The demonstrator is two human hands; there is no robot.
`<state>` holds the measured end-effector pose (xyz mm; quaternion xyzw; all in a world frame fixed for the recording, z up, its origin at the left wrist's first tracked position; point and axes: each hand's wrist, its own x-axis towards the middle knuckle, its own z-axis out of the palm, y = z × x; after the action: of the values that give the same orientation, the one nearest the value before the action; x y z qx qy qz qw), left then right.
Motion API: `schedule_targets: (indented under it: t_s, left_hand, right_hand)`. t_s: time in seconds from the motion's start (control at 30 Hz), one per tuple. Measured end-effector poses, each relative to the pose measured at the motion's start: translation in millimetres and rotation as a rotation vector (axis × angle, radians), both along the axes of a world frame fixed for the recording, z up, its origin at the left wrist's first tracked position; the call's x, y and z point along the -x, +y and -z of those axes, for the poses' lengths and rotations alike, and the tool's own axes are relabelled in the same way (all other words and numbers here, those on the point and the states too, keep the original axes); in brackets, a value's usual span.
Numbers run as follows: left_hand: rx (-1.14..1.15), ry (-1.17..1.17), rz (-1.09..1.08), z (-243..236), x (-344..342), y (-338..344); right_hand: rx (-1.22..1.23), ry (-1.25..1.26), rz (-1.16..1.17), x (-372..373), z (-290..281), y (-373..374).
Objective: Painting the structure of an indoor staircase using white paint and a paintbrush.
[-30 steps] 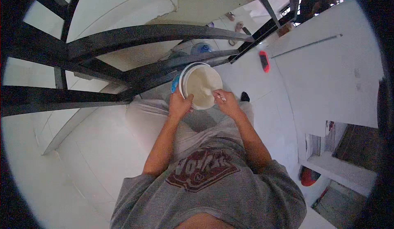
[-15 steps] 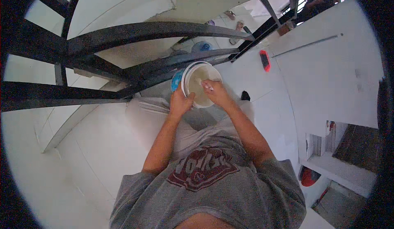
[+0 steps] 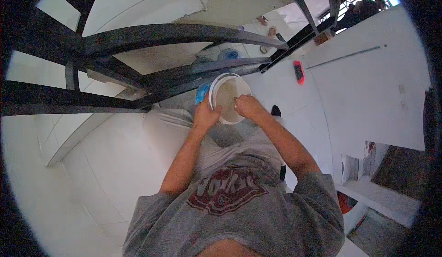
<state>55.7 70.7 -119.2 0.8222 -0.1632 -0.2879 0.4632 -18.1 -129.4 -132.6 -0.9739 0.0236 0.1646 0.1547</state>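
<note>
At the far left, dark curved metal railings [image 3: 138, 36] were seen arching over a pale tiled floor [image 3: 92, 165]. Further right, the left hand [image 3: 206, 117] was closed on the left rim of a round white bowl [image 3: 225, 89], its fingers curled around the edge, with the thumb side towards the bowl's inside. A blue object [image 3: 201, 92] was partly hidden just behind the bowl's left edge. The bowl was held upright in front of the body, above the lap, its pale, murky inside facing up. The right hand [image 3: 247, 107] was laid inside the bowl at its lower right, the fingers bunched together against the inner surface; whether anything was pinched between them could not be told. Below the hands, a grey shirt [image 3: 248, 211] with a dark red print was visible. To the right, a red object [image 3: 299, 71] lay on the floor, well apart from the bowl.
</note>
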Motion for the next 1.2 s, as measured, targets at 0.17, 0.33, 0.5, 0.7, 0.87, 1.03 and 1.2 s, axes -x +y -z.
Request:
schedule_targets:
  t_s: [0.17, 0.33, 0.5, 0.7, 0.87, 1.03, 1.2]
  left_hand:
    - [-0.086, -0.11, 0.071, -24.2, 2.4, -0.1]
    - [-0.04, -0.078, 0.054, 2.9, -2.5, 4.8]
    - [-0.013, 0.068, -0.005, -3.8, -3.3, 7.2]
    - [0.061, -0.095, 0.034, 17.4, -2.1, 3.5]
    - [-0.017, 0.01, 0.04, 20.6, 1.3, 3.4]
    - [-0.029, 0.045, 0.047, -16.5, 4.1, 1.1]
    - [0.047, 0.052, 0.011, 17.8, 1.8, 6.3]
  right_hand:
    - [0.054, 0.094, -0.006, 9.7, -10.5, 2.5]
    - [-0.148, -0.365, 0.134, 20.8, -11.8, -8.7]
    - [-0.95, -0.335, 0.721, 53.7, -49.7, -38.8]
    - [-1.585, -0.784, 0.952, 40.5, -117.2, -41.8]
    - [-1.965, -1.144, 0.961, -9.4, -157.1, -41.8]
    - [-1.91, -1.274, 0.775, -42.6, -166.4, -47.5]
    - [-1.807, -1.415, 0.869, -74.7, -179.4, -34.4]
